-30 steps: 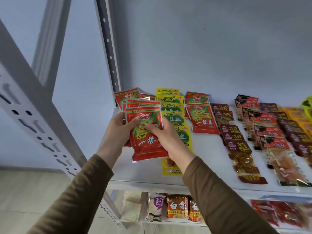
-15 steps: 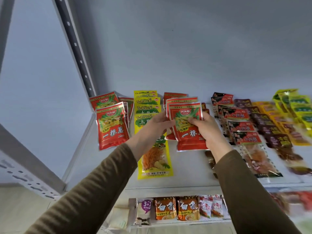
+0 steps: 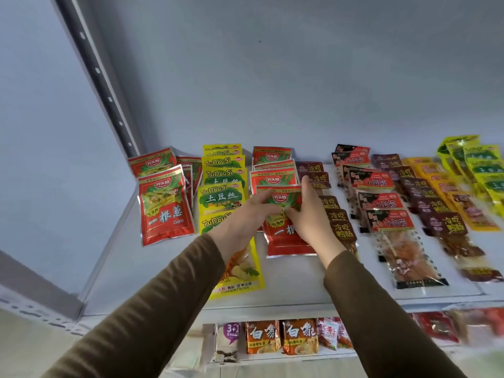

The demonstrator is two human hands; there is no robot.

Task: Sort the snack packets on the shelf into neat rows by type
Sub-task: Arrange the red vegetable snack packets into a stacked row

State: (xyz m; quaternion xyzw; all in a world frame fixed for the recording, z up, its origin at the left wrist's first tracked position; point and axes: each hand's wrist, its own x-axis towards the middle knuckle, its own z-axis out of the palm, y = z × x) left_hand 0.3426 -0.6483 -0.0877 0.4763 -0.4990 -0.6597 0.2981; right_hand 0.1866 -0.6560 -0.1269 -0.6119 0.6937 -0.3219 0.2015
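A white shelf (image 3: 297,279) carries snack packets in rows running front to back. Both my hands rest on the front red packet (image 3: 283,242), which lies flat at the near end of a red row right of the yellow TuDouSi row (image 3: 221,197). My left hand (image 3: 245,215) pinches the packet's upper left. Over its upper right part sits my right hand (image 3: 309,216), fingers on it. Another stack of the same red packets (image 3: 163,211) lies at the far left. My right wrist hides part of a dark brown row (image 3: 342,230).
Further right lie rows of red-labelled clear packets (image 3: 381,204), brown packets (image 3: 441,222), orange packets (image 3: 469,211) and yellow-green packets (image 3: 486,170). A perforated metal upright (image 3: 103,85) stands at the back left. The lower shelf holds orange noodle packs (image 3: 298,336).
My hands carried red packets from the left stack across the yellow row and lowered them onto the red row to its right. The view shifted right.
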